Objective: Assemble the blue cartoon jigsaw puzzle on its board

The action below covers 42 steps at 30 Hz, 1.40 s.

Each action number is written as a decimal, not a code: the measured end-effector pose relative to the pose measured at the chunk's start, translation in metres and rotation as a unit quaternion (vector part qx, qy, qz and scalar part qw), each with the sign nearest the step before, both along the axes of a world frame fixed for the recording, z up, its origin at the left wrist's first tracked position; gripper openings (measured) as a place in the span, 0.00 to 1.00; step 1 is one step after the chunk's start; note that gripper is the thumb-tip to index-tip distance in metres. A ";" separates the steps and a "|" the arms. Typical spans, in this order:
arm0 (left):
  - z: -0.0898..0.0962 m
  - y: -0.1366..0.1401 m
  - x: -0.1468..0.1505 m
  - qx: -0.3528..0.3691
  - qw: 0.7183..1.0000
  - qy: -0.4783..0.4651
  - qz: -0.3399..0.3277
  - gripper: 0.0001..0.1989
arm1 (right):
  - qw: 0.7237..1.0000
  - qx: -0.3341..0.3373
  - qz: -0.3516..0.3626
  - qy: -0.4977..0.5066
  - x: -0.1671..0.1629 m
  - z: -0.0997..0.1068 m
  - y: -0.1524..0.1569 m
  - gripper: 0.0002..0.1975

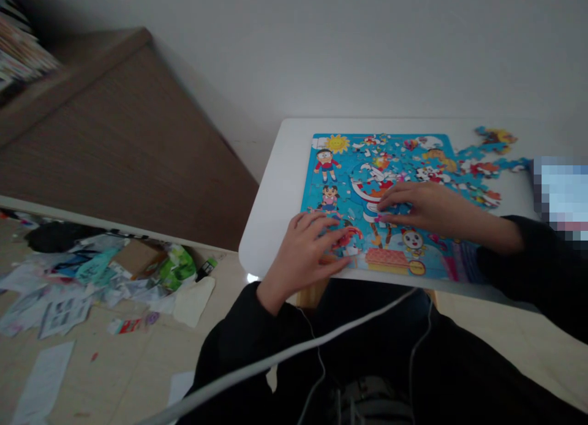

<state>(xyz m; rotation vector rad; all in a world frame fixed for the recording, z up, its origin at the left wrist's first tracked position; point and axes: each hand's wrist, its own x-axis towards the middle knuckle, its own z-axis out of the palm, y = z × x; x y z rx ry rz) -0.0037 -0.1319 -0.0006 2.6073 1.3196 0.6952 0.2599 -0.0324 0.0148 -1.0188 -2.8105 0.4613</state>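
A blue cartoon jigsaw puzzle [309, 189] lies on a white table, its left side and lower edge showing joined pictures. Loose pieces are scattered over its upper middle and right. My left hand [310, 250] rests at the lower left of the puzzle, fingers spread and palm down, over a reddish picture. Above the middle of the puzzle, my right hand [420, 207] has its fingers bent toward the thumb. A small pink puzzle piece [380, 218] shows at the tip of that thumb; the grip on it is partly hidden.
More loose pieces [480, 168] are heaped right of the puzzle on the white table [271, 198]. A pixelated screen-like area [563, 192] is at the right edge. A brown cabinet [138, 131] stands left. A white cable [298, 354] crosses my lap. Papers and bags [101, 272] litter the floor.
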 end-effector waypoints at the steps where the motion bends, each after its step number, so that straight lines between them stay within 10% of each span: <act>1: -0.001 -0.004 0.005 0.007 1.000 0.005 0.002 0.21 | 1.000 -0.005 -0.002 0.006 -0.002 0.001 -0.001 0.18; 20: -0.009 -0.028 -0.007 0.046 0.991 0.014 0.128 0.07 | 0.998 0.035 -0.037 -0.042 0.003 0.012 -0.011 0.17; 31: -0.013 -0.035 -0.005 0.079 0.980 -0.027 0.182 0.12 | 0.990 0.046 0.126 0.033 -0.069 0.014 -0.032 0.17; 42: -0.026 -0.040 0.009 0.060 0.991 0.007 0.123 0.15 | 0.998 -0.010 0.061 0.016 -0.049 0.000 -0.045 0.15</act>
